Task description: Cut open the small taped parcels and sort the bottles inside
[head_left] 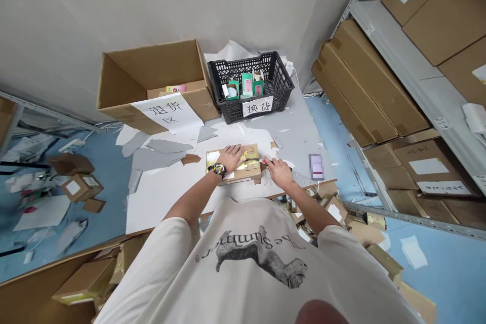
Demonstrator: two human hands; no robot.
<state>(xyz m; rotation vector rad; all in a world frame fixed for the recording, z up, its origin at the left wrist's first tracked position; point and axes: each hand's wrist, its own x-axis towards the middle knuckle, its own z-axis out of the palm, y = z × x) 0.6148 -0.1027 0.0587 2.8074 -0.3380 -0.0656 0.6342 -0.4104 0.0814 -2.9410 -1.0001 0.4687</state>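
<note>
A taped cardboard box (pixel 235 175) lies flat on the table in front of me, its top partly covered by shiny tape and a white label. My left hand (pixel 230 158) rests flat on the box's top, fingers stretched out, with a watch on the wrist. At the box's right end, my right hand (pixel 279 172) is closed around a box cutter (pixel 265 161) with a red part near its front. Its blade points left, over the slit along the tape in the middle of the box. Most of the cutter's handle is hidden by my fingers.
Behind the box stand an open carton (pixel 152 68) with a paper sign and a black plastic basket (pixel 231 113) holding small green boxes. A phone (pixel 316 167) lies right on the table (pixel 159 197). Shelving (pixel 395 45) with cartons stands right. Discarded boxes (pixel 337 210) lie below the front edge.
</note>
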